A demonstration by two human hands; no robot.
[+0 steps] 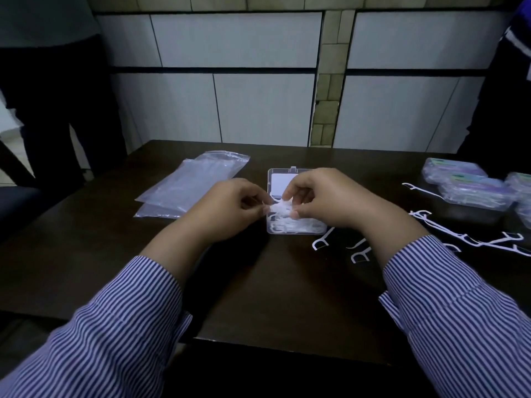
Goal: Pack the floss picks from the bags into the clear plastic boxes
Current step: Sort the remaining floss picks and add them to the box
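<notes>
An open clear plastic box (278,179) lies at the middle of the dark table, its lid folded back and white floss picks (290,226) lying in its near half. Just above the box, my left hand (230,209) and my right hand (330,196) pinch a small white bunch of floss picks (280,208) between their fingertips. Loose floss picks (320,242) lie on the table to the right of the box. More loose picks (471,239) lie farther right.
Flat clear plastic bags (195,185) lie to the left of the box. Several closed boxes (471,188) with picks inside are stacked at the far right. The table's front edge (287,347) is near. People stand at the far left and right.
</notes>
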